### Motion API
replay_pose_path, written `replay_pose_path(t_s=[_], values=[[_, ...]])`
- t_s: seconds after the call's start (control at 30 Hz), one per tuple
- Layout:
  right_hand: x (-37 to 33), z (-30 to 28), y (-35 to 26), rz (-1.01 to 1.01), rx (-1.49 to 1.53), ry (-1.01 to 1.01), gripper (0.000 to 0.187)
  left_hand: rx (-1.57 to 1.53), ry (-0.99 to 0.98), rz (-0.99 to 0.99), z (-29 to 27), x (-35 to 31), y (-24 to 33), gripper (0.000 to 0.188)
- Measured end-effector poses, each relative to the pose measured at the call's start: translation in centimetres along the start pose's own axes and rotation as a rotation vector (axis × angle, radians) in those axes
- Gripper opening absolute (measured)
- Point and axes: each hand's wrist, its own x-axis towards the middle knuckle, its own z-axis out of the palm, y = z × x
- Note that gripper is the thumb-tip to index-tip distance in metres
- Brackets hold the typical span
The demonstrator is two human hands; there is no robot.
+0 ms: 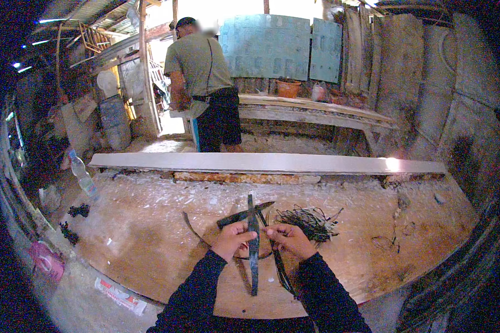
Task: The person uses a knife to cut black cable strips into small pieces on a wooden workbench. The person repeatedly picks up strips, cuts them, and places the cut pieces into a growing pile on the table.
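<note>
My left hand [233,241] grips a long, dark flat strip [254,272] between thumb and fingers, upright in the picture over the board-topped table. Close on its right, my right hand [290,240] is closed in a pinch on thin dark strands [281,272] that hang toward the table's near edge. Behind the strip lies a dark, pointed tool that looks like a knife [233,218], partly covered. A narrow curved strip [193,227] bends away left of my left hand. Beyond my right hand rests a tangled bundle of dark cords [308,221].
A pale raised ledge [233,162] runs along the table's far side. At left are a plastic bottle [82,175] and small dark bundles [79,211]. Another person [203,77] stands beyond, near a long bench [311,114] with an orange pot [288,89].
</note>
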Motion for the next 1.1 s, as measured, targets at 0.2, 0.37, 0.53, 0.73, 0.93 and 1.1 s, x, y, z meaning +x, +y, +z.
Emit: replay_pose_path(t_s=[0.2,0.37,0.53,0.73,0.93,1.1], values=[[-0.7,0.6,-0.7,0.017,0.068,-0.055,0.021,-0.140,-0.179,0.081,0.4,0.9,-2.1,0.015],[0.0,-0.2,0.7,-0.034,-0.081,-0.036,0.015,-0.050,-0.168,0.016,0.6,0.5,-1.7,0.013],[0.4,-0.2,2.1,-0.143,-0.184,0.082,0.011,0.107,-0.059,0.027,1.3,0.1,-1.3,0.009],[0.3,0.3,2.1,-0.146,-0.274,0.166,0.014,0.378,0.067,0.162,2.0,0.0,-0.8,0.011],[0.0,0.8,1.5,-0.260,-0.401,0.228,0.014,0.254,-0.016,0.081,2.3,-0.8,0.5,0.013],[-0.8,1.3,0.4,-0.226,-0.275,0.142,0.008,0.283,-0.060,0.067,1.9,-0.8,0.2,0.013]])
